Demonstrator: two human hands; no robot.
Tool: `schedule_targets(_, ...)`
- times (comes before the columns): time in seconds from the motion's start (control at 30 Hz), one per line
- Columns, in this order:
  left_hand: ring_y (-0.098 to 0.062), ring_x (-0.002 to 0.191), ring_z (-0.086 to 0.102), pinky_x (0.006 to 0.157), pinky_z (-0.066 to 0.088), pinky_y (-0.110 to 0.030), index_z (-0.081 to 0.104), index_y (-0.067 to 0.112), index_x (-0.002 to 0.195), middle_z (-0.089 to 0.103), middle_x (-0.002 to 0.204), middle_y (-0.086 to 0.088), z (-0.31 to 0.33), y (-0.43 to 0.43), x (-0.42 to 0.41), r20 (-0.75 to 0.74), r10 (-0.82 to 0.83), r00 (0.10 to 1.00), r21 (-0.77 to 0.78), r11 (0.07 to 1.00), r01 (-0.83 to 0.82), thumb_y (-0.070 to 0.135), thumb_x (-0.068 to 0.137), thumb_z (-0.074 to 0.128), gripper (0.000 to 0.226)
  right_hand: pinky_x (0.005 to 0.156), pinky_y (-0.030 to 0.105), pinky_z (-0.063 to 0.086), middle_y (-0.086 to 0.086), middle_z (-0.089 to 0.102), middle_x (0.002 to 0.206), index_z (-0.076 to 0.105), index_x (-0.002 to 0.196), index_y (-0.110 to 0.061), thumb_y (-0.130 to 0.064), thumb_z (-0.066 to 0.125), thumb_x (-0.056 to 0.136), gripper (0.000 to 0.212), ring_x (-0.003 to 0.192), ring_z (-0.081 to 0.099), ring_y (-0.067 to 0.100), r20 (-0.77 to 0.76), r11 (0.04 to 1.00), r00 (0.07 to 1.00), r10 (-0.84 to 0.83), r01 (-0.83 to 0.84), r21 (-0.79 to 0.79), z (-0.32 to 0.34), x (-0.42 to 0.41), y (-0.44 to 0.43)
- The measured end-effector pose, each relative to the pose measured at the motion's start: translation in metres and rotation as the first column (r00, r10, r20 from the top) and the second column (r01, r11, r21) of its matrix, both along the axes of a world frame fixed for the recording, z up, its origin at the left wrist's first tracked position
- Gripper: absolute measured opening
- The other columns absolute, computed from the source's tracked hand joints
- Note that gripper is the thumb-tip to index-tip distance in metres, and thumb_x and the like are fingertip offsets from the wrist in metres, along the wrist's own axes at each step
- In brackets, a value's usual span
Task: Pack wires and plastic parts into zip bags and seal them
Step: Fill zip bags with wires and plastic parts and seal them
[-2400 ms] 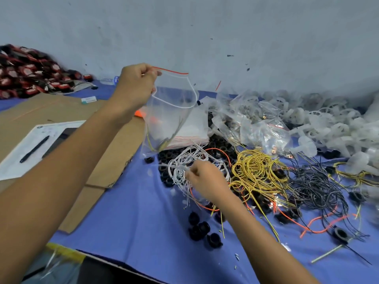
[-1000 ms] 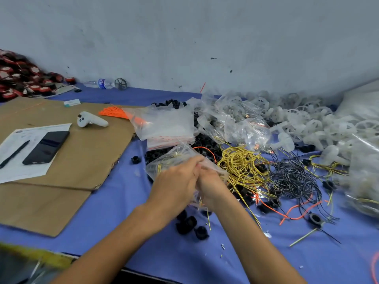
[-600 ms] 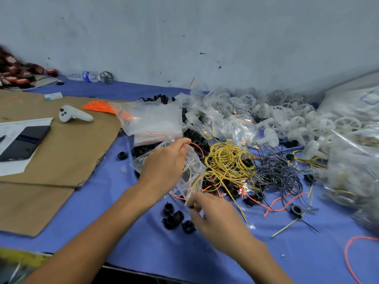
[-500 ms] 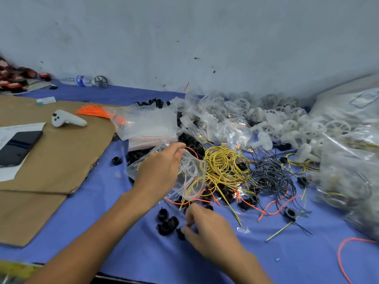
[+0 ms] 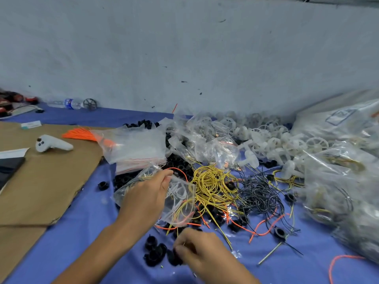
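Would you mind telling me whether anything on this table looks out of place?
A water bottle lies on its side by the wall, far left, and a white controller sits on the cardboard; neither looks like packing stock.

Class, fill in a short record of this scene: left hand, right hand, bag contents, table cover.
Left hand: pinches the zip bag at its edge
Right hand: fingers curled at the black plastic parts; grip unclear
Bag contents: white and yellow wires
Table cover: blue cloth
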State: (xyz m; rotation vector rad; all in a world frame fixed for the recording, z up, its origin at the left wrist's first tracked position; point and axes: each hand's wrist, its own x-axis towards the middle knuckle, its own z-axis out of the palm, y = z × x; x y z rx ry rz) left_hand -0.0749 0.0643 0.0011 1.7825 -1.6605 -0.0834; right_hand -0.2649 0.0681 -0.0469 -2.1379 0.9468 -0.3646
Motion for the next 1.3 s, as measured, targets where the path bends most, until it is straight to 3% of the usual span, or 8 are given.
schedule_targets(0.17, -0.021, 0.075, 0.064, 0.067, 0.05, -0.041, 0.051, 0.041, 0.131, 0.059, 0.072, 0.01, -0.005, 0.003, -0.005, 0.02, -0.009, 1.0, 0.006, 1.0, 0.009, 0.044, 0.102, 0.036, 0.032, 0.055, 0.032, 0.054, 0.016, 0.07, 0.083, 0.049, 0.1, -0.005, -0.014, 0.04, 0.105, 0.013, 0.071, 0.066, 0.023, 0.448, 0.857, 0.836, -0.318, 0.051, 0.513, 0.029, -0.001, -0.008)
schedule_targets(0.33, -0.025, 0.087, 0.065, 0.073, 0.05, -0.042, 0.046, 0.043, 0.133, 0.069, 0.088, 0.003, -0.008, 0.002, -0.007, 0.039, 0.012, 0.999, 0.034, 0.999, -0.014, 0.046, 0.102, 0.032, 0.035, 0.058, 0.028, 0.056, 0.015, 0.064, 0.073, 0.055, 0.103, 0.001, -0.004, 0.043, 0.102, 0.013, 0.06, 0.062, 0.022, 0.456, 0.568, 0.634, -0.624, -0.032, 0.822, 0.034, 0.032, -0.015)
schedule_targets(0.5, -0.024, 0.093, 0.064, 0.072, 0.048, -0.039, 0.044, 0.044, 0.133, 0.07, 0.098, 0.005, -0.009, 0.003, -0.008, 0.074, 0.011, 0.997, 0.022, 1.0, -0.013, 0.045, 0.102, 0.033, 0.033, 0.061, 0.033, 0.059, 0.021, 0.057, 0.092, 0.058, 0.112, 0.003, 0.003, 0.035, 0.1, 0.025, 0.065, 0.064, 0.027, 0.343, 0.434, 0.596, -0.726, 0.01, 0.901, 0.033, 0.051, -0.027)
schedule_targets(0.6, -0.025, 0.098, 0.065, 0.076, 0.05, -0.041, 0.045, 0.043, 0.134, 0.071, 0.107, 0.005, -0.011, 0.004, -0.007, 0.09, 0.01, 0.996, 0.01, 1.0, -0.011, 0.042, 0.103, 0.036, 0.032, 0.067, 0.038, 0.061, 0.02, 0.052, 0.098, 0.052, 0.117, 0.01, 0.007, 0.031, 0.098, 0.028, 0.073, 0.061, 0.028, 0.336, 0.467, 0.624, -0.705, 0.052, 0.883, 0.038, 0.061, -0.034)
schedule_targets(0.8, -0.029, 0.1, 0.064, 0.077, 0.05, -0.041, 0.048, 0.042, 0.136, 0.072, 0.109, -0.001, -0.007, 0.001, -0.008, 0.089, 0.036, 0.995, 0.006, 0.999, -0.036, 0.04, 0.103, 0.039, 0.034, 0.046, 0.024, 0.05, 0.002, 0.068, 0.063, 0.057, 0.097, -0.011, 0.009, 0.033, 0.093, 0.032, 0.051, 0.064, 0.012, 0.372, 0.566, 0.73, -0.572, 0.024, 0.824, 0.057, 0.081, -0.039)
schedule_targets(1.03, -0.026, 0.094, 0.065, 0.073, 0.049, -0.037, 0.051, 0.042, 0.133, 0.072, 0.101, 0.002, 0.0, 0.001, -0.008, 0.069, 0.04, 0.997, -0.003, 0.999, -0.04, 0.036, 0.102, 0.042, 0.032, 0.05, 0.026, 0.051, 0.004, 0.066, 0.085, 0.04, 0.141, -0.004, -0.003, 0.034, 0.097, 0.044, 0.066, 0.064, 0.015, 0.337, 0.644, 0.8, -0.497, 0.079, 0.761, 0.054, 0.083, -0.046)
schedule_targets(1.17, -0.025, 0.093, 0.066, 0.079, 0.052, -0.042, 0.053, 0.04, 0.131, 0.073, 0.099, 0.004, 0.002, -0.001, -0.004, -0.049, 0.014, 0.999, 0.03, 0.999, -0.013, 0.037, 0.102, 0.042, 0.031, 0.059, 0.028, 0.053, -0.002, 0.068, 0.076, 0.065, 0.113, -0.011, -0.004, 0.037, 0.097, 0.034, 0.066, 0.064, 0.012, 0.36, 0.819, 0.897, -0.257, 0.004, 0.574, 0.067, 0.058, -0.043)
schedule_targets(1.3, -0.011, 0.058, 0.059, 0.062, 0.05, -0.04, 0.057, 0.04, 0.125, 0.058, 0.057, 0.008, 0.006, -0.002, 0.0, -0.137, 0.004, 0.991, 0.004, 1.0, -0.003, 0.045, 0.1, 0.039, 0.031, 0.056, 0.028, 0.049, 0.002, 0.07, 0.067, 0.071, 0.094, -0.026, -0.022, 0.051, 0.093, 0.02, 0.06, 0.061, 0.011, 0.368, 0.955, 0.899, -0.236, 0.144, 0.261, 0.079, 0.008, -0.057)
